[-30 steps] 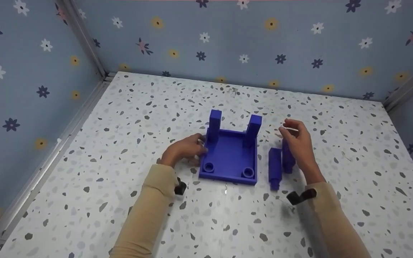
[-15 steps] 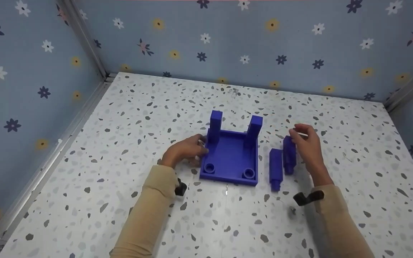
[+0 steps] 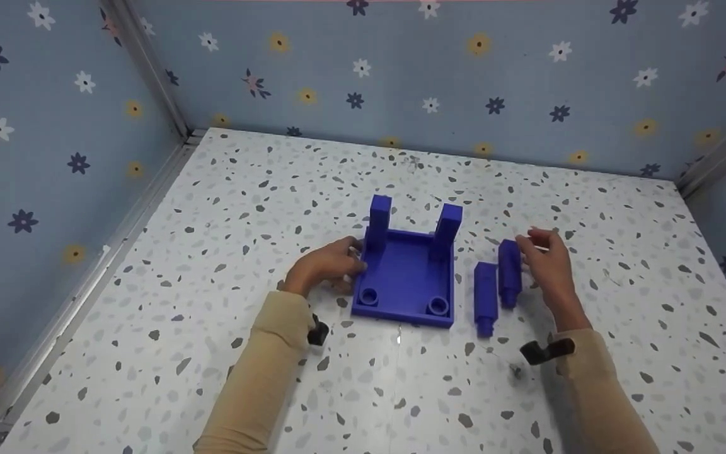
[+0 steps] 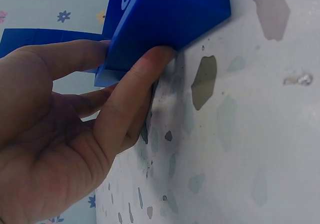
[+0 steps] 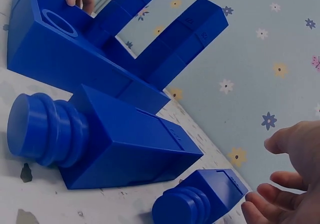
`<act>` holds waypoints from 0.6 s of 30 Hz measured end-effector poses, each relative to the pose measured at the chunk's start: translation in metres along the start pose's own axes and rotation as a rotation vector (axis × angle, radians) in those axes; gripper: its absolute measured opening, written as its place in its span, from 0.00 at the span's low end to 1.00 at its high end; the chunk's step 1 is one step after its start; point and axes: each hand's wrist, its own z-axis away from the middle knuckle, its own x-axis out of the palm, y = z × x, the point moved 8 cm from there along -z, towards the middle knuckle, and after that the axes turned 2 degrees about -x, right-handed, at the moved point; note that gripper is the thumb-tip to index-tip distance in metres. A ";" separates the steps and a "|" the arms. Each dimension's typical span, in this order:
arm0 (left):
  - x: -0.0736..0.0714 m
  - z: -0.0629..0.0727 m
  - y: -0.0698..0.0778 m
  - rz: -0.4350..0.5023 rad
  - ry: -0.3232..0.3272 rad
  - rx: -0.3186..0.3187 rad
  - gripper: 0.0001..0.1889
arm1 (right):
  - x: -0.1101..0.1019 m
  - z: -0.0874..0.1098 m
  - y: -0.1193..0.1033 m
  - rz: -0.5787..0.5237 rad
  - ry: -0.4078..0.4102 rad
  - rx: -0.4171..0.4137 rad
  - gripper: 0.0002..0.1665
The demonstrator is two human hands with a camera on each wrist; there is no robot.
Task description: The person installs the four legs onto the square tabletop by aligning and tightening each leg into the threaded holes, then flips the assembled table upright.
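A blue toy tabletop (image 3: 405,270) lies upside down, with two square legs (image 3: 448,228) upright at its far corners and round sockets (image 3: 438,306) at both near corners. My left hand (image 3: 325,261) grips its left edge; in the left wrist view the thumb and fingers pinch the blue wall (image 4: 165,22). Two loose blue legs lie to the right: the nearer leg (image 5: 132,144) shows its ridged round end, and the outer leg (image 3: 510,271) is beside it. My right hand (image 3: 550,263) is just right of the outer leg, fingers loosely bent and holding nothing.
Everything stands on a white speckled table (image 3: 243,221). Blue flowered panels (image 3: 426,69) rise behind it and at both sides, with a metal strip (image 3: 149,75) at the left corner. Each sleeve cuff carries a small black camera (image 3: 547,350).
The right hand has drawn back from over the outer leg, to the right and toward me, leaving that leg fully in view. The left hand keeps its place on the tabletop.
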 end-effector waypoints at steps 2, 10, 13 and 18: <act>0.000 0.000 0.000 -0.001 0.001 -0.001 0.27 | 0.001 0.000 0.003 0.017 -0.011 0.019 0.37; 0.001 0.000 -0.001 0.010 -0.002 0.000 0.26 | 0.008 0.002 0.006 0.033 -0.066 0.033 0.42; 0.002 0.000 -0.001 0.029 -0.004 0.000 0.26 | 0.010 0.003 0.007 0.037 -0.080 0.030 0.43; 0.003 0.000 0.000 0.081 -0.017 -0.001 0.27 | 0.013 0.005 0.008 0.066 -0.106 0.038 0.43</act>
